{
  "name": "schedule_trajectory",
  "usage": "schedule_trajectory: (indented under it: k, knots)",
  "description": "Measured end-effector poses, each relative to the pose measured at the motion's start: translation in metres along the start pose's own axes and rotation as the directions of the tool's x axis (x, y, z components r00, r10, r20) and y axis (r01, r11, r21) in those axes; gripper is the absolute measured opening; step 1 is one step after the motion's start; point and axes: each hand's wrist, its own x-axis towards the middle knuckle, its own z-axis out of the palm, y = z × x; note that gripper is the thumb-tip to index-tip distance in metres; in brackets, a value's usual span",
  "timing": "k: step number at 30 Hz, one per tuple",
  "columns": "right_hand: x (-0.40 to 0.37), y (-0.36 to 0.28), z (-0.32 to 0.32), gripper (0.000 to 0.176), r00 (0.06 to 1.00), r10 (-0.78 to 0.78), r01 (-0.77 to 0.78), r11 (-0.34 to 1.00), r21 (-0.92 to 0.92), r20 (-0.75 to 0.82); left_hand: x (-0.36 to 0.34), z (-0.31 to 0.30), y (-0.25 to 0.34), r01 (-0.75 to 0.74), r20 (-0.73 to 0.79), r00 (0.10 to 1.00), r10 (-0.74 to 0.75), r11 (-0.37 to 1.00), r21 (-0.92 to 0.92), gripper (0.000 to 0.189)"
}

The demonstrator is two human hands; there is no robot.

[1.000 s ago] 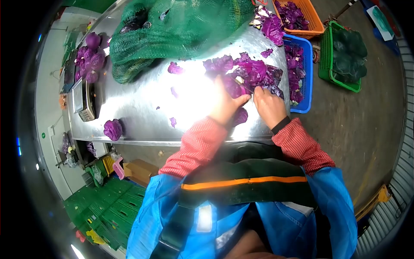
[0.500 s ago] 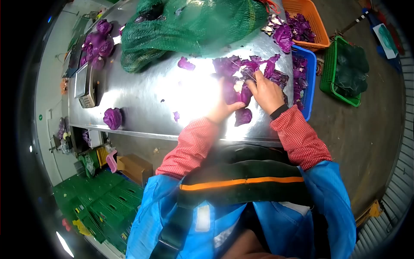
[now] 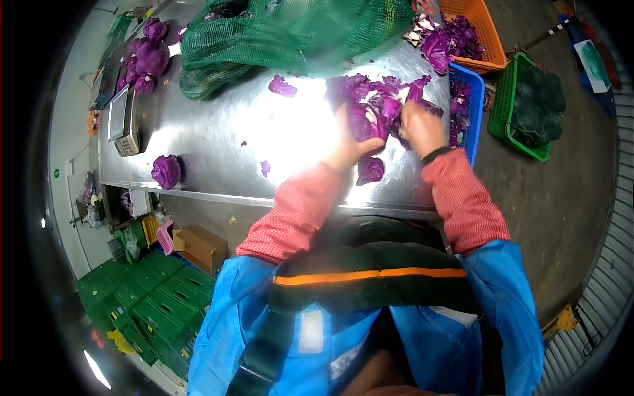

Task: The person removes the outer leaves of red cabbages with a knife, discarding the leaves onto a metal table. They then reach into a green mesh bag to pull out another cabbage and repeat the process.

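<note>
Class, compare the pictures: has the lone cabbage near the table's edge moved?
No. Judged against the scale, the lone cabbage sits in the same place on the table.

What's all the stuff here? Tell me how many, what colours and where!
Table: one, silver, under the work
Held cabbage: one, purple, at left hand
Loose leaves: many, purple, on table
Lone cabbage: one, purple, near edge
Cabbage pile: several, purple, far left
Scale: one, silver-beige, table's left
Netting: count unclear, green, table's far side
Baskets: orange, blue, green, one each, right
Cardboard box: one, brown, lower left
Pink basket: one, beside box
Crates: several, green, lower left
Sleeves: two, red-white, blue above
Left hand: one, bare, on cabbage
Right hand: one, bare, blurred, beside leaves
</note>
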Motion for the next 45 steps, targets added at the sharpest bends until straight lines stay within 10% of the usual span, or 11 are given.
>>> schedule_trajectory:
  k: [7, 15, 30, 36, 45]
  knots:
    - [0.000, -0.052, -0.029, 0.027, 1.000, -0.006, 0.008, 0.987, 0.163, -0.014, -0.006, -0.001, -0.019, -0.125, -0.027, 0.992, 0.123, 0.987, -0.100, 0.107]
    - [-0.043, -0.055, -0.049, 0.025, 0.995, 0.025, -0.035, 0.995, 0.097, 0.101, -0.013, -0.013, -0.010, 0.095, 0.063, 0.995, -0.075, 0.886, -0.453, 0.102]
    - [-0.040, -0.019, -0.034, 0.028, 0.957, 0.246, -0.279, 0.924, 0.261, 0.152, -0.010, -0.011, -0.012, 0.012, 0.071, 0.997, 0.017, 0.918, -0.396, 0.101]
    - [0.000, -0.050, -0.028, 0.033, 0.996, -0.009, 0.034, 0.954, 0.298, -0.085, -0.005, -0.011, -0.033, -0.086, 0.103, 0.988, 0.118, 0.958, -0.274, 0.103]
    - [0.021, -0.033, 0.010, 0.021, 1.000, -0.013, 0.017, 0.970, 0.242, -0.016, -0.004, -0.002, -0.042, -0.183, 0.043, 0.980, 0.195, 0.962, -0.203, 0.103]
